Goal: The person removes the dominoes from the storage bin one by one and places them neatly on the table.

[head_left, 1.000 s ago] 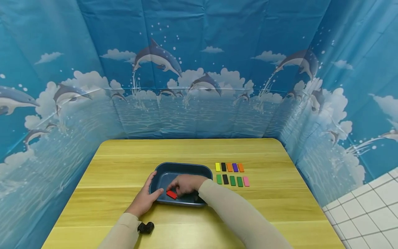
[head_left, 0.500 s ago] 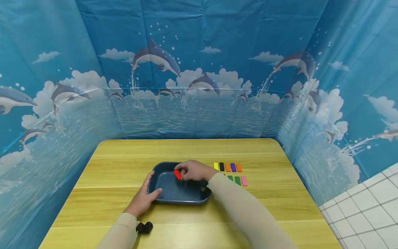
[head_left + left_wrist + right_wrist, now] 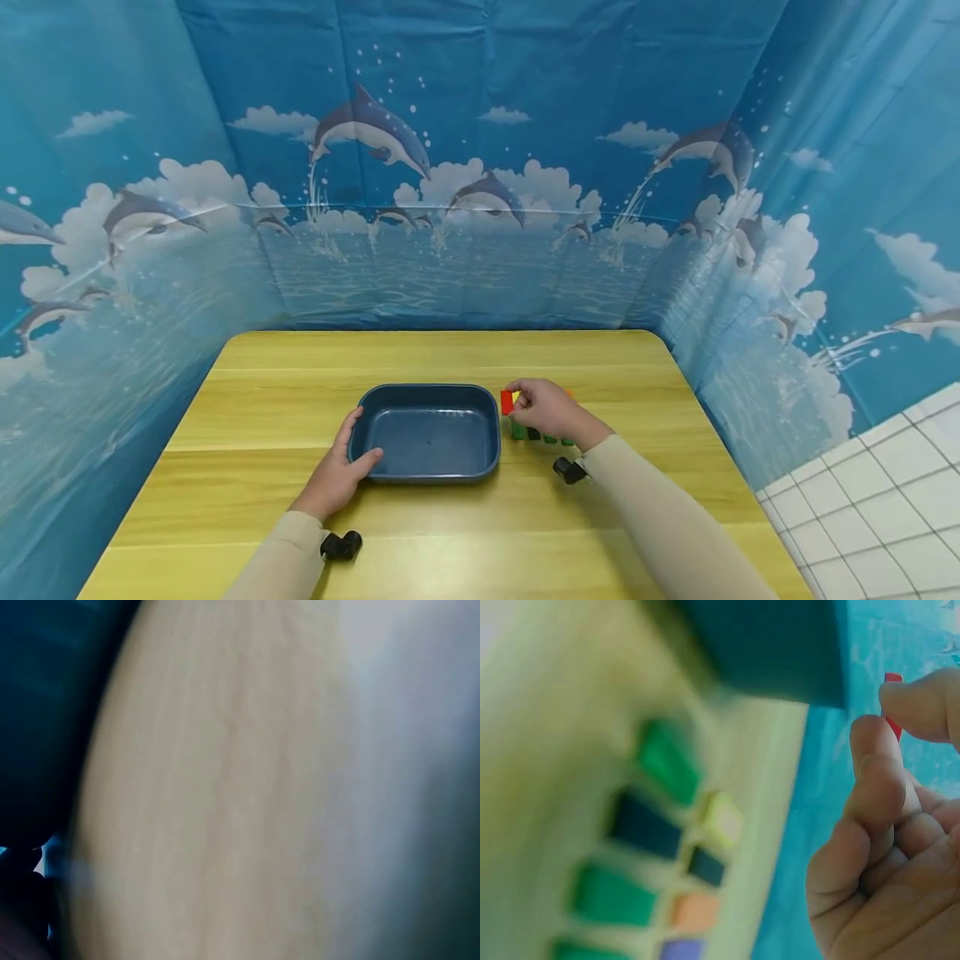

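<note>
My left hand [image 3: 333, 475] grips the left side of a dark blue rectangular tray [image 3: 427, 442], thumb over the rim near its front corner. Just past the tray's right wall, my right hand [image 3: 551, 412] pinches a small red rectangular block [image 3: 507, 403] between thumb and index finger. In the right wrist view the red block [image 3: 892, 677] pokes out above the thumb, the other fingers curled below. Beneath the right hand lie two rows of similar blocks, partly hidden: a green block [image 3: 518, 429] and a black block [image 3: 533, 433] show in the front row.
The right wrist view shows a yellow block [image 3: 721, 819], an orange block [image 3: 695, 911] and a purple block [image 3: 682, 950] in one row. All stand on a yellow wooden table [image 3: 420, 533]. A dolphin-print curtain [image 3: 465, 275] surrounds its back and sides.
My right hand has lifted the red block from inside the tray and carried it right, past the tray's wall to the left end of the block rows. My left hand stays at the tray.
</note>
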Motion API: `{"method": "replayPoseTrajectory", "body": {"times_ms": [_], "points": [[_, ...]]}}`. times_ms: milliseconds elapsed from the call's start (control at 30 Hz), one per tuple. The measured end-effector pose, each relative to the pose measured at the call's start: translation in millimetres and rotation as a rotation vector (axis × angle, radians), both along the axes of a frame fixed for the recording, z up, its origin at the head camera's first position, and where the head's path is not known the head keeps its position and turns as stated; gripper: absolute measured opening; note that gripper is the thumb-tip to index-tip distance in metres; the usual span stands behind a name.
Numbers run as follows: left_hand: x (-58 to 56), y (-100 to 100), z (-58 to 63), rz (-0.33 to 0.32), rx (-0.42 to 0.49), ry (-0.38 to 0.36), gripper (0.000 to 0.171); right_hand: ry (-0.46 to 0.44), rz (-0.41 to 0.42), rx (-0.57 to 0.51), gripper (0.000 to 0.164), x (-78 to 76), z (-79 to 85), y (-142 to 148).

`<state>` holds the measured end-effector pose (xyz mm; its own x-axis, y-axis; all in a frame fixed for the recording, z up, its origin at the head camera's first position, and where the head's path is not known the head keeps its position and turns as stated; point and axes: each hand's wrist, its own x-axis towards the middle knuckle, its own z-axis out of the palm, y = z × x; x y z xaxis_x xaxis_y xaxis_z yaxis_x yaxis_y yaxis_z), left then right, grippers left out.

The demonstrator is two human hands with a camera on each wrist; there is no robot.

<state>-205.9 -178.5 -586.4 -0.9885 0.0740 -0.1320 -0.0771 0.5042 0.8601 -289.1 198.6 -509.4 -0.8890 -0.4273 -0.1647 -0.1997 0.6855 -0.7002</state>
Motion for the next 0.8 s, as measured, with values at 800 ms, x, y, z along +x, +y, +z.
{"method": "replayPoseTrajectory", "body": {"times_ms": [800], "points": [[0.4, 2, 2.8, 0.001, -0.005, 0.003, 0.075, 0.002, 0.006, 0.056, 0.040, 52.3, -66.7, 28]]}}
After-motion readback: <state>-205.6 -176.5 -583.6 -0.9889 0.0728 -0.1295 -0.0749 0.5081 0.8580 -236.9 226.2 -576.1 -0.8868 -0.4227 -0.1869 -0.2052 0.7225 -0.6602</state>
